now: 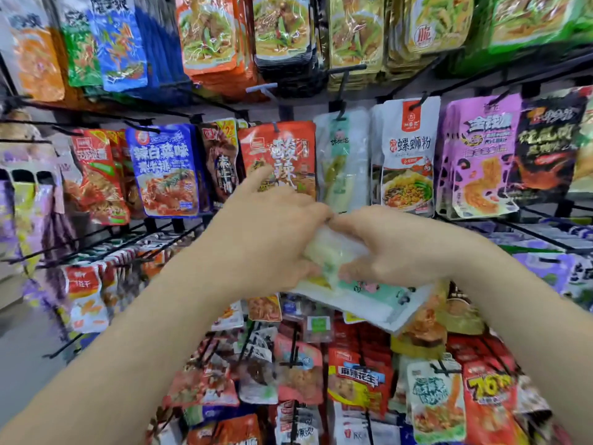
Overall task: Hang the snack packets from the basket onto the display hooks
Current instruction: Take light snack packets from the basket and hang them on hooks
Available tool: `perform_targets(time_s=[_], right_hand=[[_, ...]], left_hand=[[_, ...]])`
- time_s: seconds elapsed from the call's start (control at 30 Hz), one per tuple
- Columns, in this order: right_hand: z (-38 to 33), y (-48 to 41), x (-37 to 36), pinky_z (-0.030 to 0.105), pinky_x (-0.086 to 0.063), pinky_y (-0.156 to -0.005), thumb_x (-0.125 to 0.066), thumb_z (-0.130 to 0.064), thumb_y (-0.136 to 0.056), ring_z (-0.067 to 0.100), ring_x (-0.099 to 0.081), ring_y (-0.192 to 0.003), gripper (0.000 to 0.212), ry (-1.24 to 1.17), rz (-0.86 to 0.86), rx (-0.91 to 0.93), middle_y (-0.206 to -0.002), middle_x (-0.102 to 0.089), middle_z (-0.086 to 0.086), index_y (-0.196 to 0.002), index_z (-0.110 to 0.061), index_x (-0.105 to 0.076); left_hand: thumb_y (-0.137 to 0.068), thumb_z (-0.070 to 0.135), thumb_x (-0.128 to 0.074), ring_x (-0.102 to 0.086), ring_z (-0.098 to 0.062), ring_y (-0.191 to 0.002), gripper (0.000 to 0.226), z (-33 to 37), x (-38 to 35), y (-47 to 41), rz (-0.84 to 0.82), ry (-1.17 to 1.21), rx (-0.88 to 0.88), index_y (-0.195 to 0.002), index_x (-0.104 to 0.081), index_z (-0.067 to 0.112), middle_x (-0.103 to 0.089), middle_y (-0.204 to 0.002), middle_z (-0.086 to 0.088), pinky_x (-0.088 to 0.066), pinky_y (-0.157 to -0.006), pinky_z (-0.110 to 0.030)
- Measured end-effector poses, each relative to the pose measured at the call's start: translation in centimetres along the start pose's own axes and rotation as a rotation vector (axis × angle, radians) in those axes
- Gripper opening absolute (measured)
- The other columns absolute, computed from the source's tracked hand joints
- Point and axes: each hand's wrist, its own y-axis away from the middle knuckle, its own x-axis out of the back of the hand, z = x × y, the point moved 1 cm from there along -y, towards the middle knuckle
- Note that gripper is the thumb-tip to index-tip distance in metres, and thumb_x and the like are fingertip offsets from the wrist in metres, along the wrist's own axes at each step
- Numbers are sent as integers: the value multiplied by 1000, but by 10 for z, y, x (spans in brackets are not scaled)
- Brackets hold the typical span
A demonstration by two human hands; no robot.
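Both hands (324, 245) gripping white packet (362, 300); matching packets (341, 162) on hook above.

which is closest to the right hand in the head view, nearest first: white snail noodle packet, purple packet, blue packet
From the right hand:
1. White snail noodle packet, just above it.
2. Purple packet, up and to the right.
3. Blue packet, far left, beyond the left hand.

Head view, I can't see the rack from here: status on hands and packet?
Left hand and right hand both gripping one white-and-green packet. Not hung yet; matching packets hang just above. Nothing blocking.
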Motion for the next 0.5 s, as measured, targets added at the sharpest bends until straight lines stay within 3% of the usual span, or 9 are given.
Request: perform_targets(time_s=[0.07, 0.13, 0.2, 0.33, 0.4, 0.5], right_hand=[[-7, -2, -1, 17, -39, -63, -72, -29, -86, -1, -56, -72, 27, 52, -29, 33, -82, -56, -20, -110, -26, -59], [-5, 4, 3, 14, -44, -56, -74, -28, -84, -3, -60, -60, 12, -123, 2, 43, -70, -66, -12, -92, -29, -65], [9, 15, 16, 16, -46, -59, -71, -35, -85, 3, -62, -61, 17, -388, 98, -28, -69, -71, -5, -100, -27, -69], [32, 37, 20, 23, -50, -63, -69, -31, -75, 10, -62, -70, 38, -842, 200, -97, -83, -71, -3, -113, -27, -66], [30, 36, 5, 22, -50, -61, -69, -22, -80, 7, -67, -76, 41, -876, 219, -111, -93, -75, -7, -119, -28, -61], [25, 32, -13, 17, -41, -47, -68, -13, -86, 1, -57, -59, 26, -931, 379, -124, -83, -72, -12, -108, -27, -67]], left_hand=[[-77, 60, -65, -57, -17, -100, 47, 3, -3, 0, -103, 54, 69, -116, -54, 36, -64, -98, 13, -43, -86, -35], [-70, 52, -77, -57, -14, -80, 35, -7, -10, 8, -125, 332, 176, -97, -65, 33, -61, -76, 13, -46, -70, -32], [-63, 39, -86, -60, -11, -68, 25, -21, -21, 20, -133, 690, 302, -76, -67, 29, -64, -66, 9, -50, -65, -33], [-60, 28, -83, -69, -13, -65, 22, -22, -35, 42, -60, 1177, 471, -77, -73, 18, -74, -72, 0, -55, -63, -31], [-61, 21, -82, -70, -15, -65, 22, -15, -41, 45, -6, 1302, 559, -80, -74, 14, -75, -75, -2, -57, -62, -31], [-58, 22, -82, -71, -21, -69, 32, -6, -49, 47, 41, 1384, 592, -86, -74, 6, -75, -80, -9, -59, -66, -40]])
